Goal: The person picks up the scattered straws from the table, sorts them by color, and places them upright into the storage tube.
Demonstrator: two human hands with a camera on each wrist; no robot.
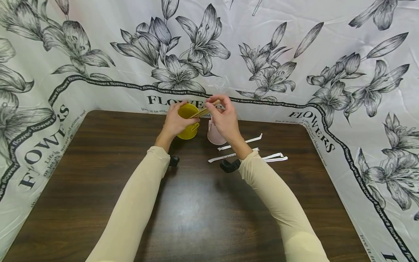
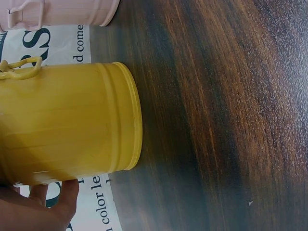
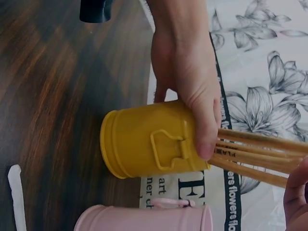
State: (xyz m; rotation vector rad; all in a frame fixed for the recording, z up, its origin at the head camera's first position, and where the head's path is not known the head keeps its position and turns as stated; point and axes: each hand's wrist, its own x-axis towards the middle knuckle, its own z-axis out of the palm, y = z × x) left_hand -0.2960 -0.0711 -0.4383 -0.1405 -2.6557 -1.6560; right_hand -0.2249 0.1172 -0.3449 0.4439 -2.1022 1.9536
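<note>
My left hand grips a yellow metal pail near its rim, thumb across the front side. The pail has a small wire handle on its side, and its base is at the table in the left wrist view. Several wooden chopsticks reach into the pail's mouth, and their lower ends are hidden inside. My right hand pinches their outer ends between thumb and fingers, above and right of the pail. Just below that hand stands a pink pail of the same shape.
Several thin white paper sleeves lie on the dark wooden table, right of the pink pail. A white cloth printed with flowers and lettering rises behind the table's back edge. Black camera mounts sit at both wrists.
</note>
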